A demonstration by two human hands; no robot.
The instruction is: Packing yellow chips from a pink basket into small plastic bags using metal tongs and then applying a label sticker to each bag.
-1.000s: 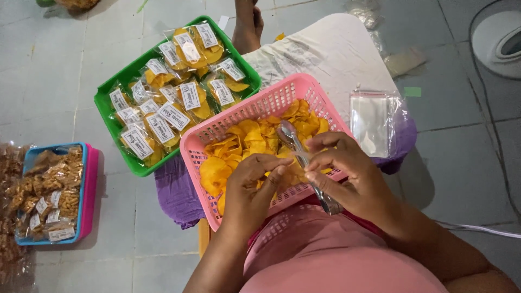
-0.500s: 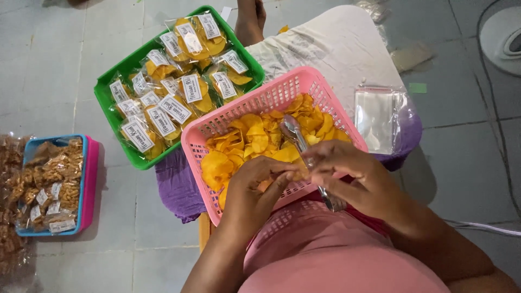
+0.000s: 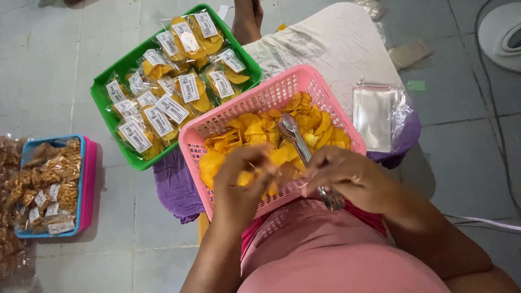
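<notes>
A pink basket [image 3: 325, 89] full of yellow chips [image 3: 255, 133] rests in front of me on my lap. My left hand [image 3: 241, 187] is blurred at the basket's near edge, with its fingers curled around a few yellow chips. My right hand [image 3: 347, 176] is just to the right of it and grips metal tongs [image 3: 296, 138]. The tongs' tips lie on the chips in the middle of the basket. The two hands are a little apart.
A green basket [image 3: 103, 100] of labelled chip packets sits behind on the left. A blue-and-pink tray [image 3: 87, 179] of brown snack packets is on the tiled floor at far left. Clear empty bags [image 3: 374, 116] lie on a white cloth [image 3: 331, 43] at right. A person's foot [image 3: 247, 19] shows at the top.
My hands, pinched together over the basket's near edge before, have drawn apart. The left hand has moved left and is blurred. The tongs stay in my right hand.
</notes>
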